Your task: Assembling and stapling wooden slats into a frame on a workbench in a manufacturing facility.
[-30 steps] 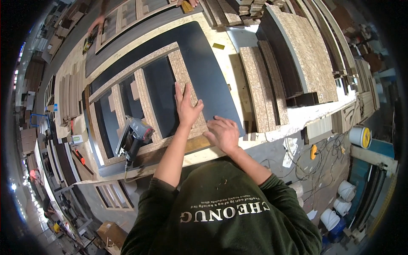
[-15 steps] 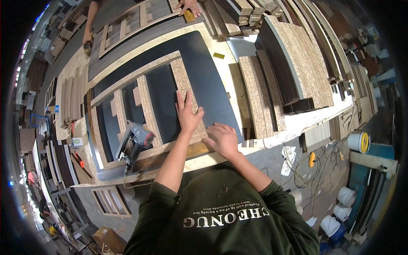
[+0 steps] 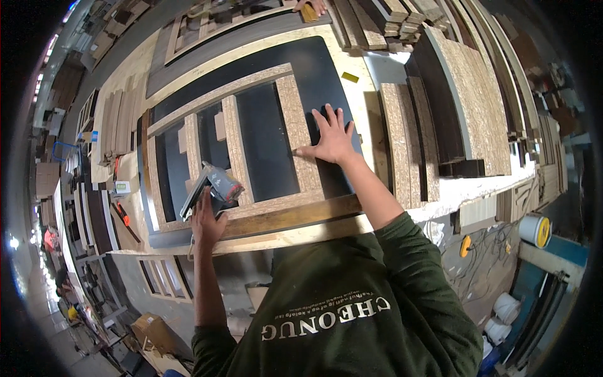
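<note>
Right hand is lying open, fingers spread, pressing flat on the right rail of the pale chipboard ladder frame, which is resting on the dark rectangular panel at centre. Left hand is closing around the grey pneumatic nail gun at the frame's near-left corner. Judged risk: the frame sliding on the smooth panel, misplacing a fastener.

left grip covers nail gun handle; hold unclear.
</note>
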Demonstrator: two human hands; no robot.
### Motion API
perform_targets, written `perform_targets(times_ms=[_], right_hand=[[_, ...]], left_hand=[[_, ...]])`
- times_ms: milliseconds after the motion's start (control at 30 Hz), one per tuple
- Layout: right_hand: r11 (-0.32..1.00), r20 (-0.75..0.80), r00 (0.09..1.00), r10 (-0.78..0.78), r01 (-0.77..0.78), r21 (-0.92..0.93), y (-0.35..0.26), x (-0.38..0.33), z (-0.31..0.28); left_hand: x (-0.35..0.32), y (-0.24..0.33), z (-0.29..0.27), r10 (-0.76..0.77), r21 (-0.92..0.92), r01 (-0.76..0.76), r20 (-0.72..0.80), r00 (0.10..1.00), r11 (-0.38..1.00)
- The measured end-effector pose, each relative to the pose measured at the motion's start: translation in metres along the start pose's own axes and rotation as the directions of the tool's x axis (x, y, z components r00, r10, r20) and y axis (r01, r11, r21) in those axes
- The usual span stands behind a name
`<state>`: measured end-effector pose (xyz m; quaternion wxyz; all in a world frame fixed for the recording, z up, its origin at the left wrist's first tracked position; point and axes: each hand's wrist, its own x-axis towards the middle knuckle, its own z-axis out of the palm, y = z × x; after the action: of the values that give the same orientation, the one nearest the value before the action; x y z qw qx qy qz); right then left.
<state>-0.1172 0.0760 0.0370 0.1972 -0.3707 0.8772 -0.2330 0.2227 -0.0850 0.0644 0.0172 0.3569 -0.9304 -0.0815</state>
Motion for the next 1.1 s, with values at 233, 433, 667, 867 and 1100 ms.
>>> perform_targets(times_ms=[233, 433, 667, 867, 1100], right_hand=[[0.996, 0.113, 0.993, 0.017, -0.006, -0.093, -0.003, 0.002, 0.003], [0.997, 0.125, 0.992, 0.0, 0.009, -0.072, -0.006, 0.002, 0.0], [0.997, 0.045, 0.998, -0.05, 0.052, -0.05, 0.006, 0.001, 0.006], [0.997, 0.075, 0.996, -0.054, 0.057, -0.044, 0.004, -0.003, 0.006], [0.999, 0.078, 0.996, -0.043, 0.045, -0.024, 0.007, -0.005, 0.004]], left_hand=[[0.032, 0.006, 0.012, -0.18, -0.021, 0.185, 0.148, 0.972, 0.983], [0.026, -0.009, -0.023, -0.049, -0.181, 0.061, 0.068, 0.996, 0.982], [0.036, 0.09, -0.084, 0.18, -0.567, 0.108, 0.429, 0.885, 0.817], [0.044, 0.142, -0.07, 0.295, -0.485, -0.069, 0.408, 0.864, 0.872], [0.054, 0.139, -0.051, 0.321, -0.433, -0.087, 0.505, 0.801, 0.897]])
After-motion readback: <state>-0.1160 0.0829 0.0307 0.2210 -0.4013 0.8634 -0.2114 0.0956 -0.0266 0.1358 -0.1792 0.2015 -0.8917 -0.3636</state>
